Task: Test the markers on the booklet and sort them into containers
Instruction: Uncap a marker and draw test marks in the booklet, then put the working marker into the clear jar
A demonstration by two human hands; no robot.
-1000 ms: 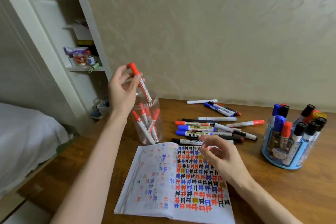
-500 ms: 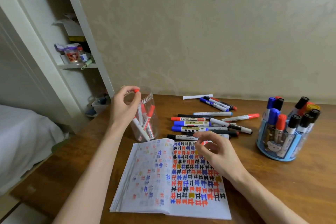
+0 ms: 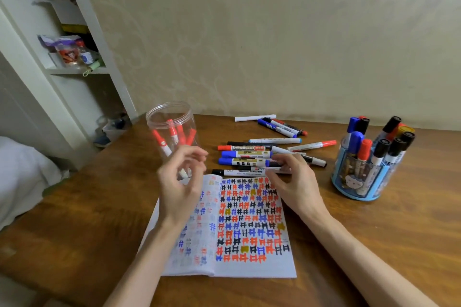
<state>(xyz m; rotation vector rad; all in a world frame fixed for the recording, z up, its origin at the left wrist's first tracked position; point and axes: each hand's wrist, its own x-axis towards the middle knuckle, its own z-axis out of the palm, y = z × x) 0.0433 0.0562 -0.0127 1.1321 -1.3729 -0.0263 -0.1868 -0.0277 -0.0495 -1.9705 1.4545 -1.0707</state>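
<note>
The left hand (image 3: 178,187), loosely curled and empty, hovers before one jar (image 3: 149,117) of four red markers (image 3: 172,131). The right hand (image 3: 294,184) touches one black-capped marker (image 3: 239,172) with curled fingers; grip unclear.

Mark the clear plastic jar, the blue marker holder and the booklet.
clear plastic jar (image 3: 152,121): head view, upper left wall
blue marker holder (image 3: 359,195): head view, lower wall
booklet (image 3: 252,269): head view, right page's bottom margin

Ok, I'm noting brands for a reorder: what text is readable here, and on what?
"WHITEBOARD": barrel of the red-capped marker in the pile.
Labels on the blue-capped markers beside it: too blurred.
Print on markers in the blue holder and clear jar: too small.
Booklet: hash-like test marks, no words.
</note>
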